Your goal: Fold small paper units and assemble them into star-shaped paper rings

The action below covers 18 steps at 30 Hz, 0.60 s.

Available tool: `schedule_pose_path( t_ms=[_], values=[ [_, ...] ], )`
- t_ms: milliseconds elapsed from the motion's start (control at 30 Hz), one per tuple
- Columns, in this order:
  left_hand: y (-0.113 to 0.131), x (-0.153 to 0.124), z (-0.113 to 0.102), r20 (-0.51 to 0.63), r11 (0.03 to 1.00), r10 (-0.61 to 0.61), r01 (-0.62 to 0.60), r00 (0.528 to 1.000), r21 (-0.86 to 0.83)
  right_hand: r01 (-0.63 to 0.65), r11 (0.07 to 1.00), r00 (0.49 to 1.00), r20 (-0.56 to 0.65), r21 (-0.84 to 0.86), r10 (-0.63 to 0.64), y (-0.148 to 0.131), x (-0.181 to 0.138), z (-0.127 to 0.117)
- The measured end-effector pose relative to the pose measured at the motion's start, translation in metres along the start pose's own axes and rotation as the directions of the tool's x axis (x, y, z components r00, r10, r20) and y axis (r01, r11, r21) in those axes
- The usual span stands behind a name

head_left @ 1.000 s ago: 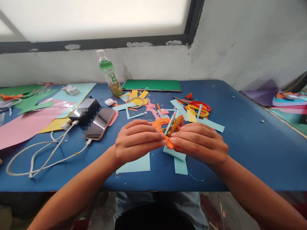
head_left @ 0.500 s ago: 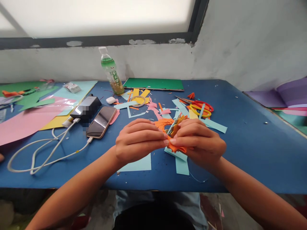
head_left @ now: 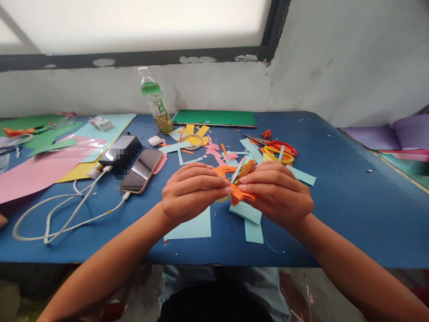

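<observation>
Here the left hand (head_left: 191, 192) and the right hand (head_left: 276, 194) both pinch an orange paper piece (head_left: 241, 185) above the blue worktop (head_left: 351, 205). Scissors (head_left: 276, 150) lie at 1 o'clock from it, a phone (head_left: 142, 170) at 9 o'clock.

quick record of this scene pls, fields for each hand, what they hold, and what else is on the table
left hand: pinches orange paper
right hand: pinches the same orange paper from the other side
table: blue, strewn with scraps
behind hands: scissors, tape ring, bottle, green board
left side: phone, power bank, cable
</observation>
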<state>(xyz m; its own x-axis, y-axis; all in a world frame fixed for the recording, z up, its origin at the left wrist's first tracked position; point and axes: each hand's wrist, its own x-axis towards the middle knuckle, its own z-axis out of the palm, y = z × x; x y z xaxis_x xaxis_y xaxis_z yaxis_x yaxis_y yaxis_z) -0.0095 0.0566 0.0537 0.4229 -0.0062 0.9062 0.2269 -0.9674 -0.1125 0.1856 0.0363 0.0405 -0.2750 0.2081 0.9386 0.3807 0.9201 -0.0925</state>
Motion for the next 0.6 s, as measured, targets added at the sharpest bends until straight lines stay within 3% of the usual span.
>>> schedule_pose_path(
  t_ms=[367, 600],
  values=[
    [0.001, 0.0, 0.001, 0.023, 1.0, -0.024, 0.024, 0.999, 0.006, -0.005, 1.0, 1.0, 0.015, 0.0, 0.005, 0.0, -0.001, 0.001],
    [-0.002, -0.004, 0.01, 0.087, 0.961, -0.215, 0.226, 0.973, -0.161, -0.137, 0.99, 0.989, 0.057, -0.013, 0.138, 0.001, -0.001, 0.003]
  ],
)
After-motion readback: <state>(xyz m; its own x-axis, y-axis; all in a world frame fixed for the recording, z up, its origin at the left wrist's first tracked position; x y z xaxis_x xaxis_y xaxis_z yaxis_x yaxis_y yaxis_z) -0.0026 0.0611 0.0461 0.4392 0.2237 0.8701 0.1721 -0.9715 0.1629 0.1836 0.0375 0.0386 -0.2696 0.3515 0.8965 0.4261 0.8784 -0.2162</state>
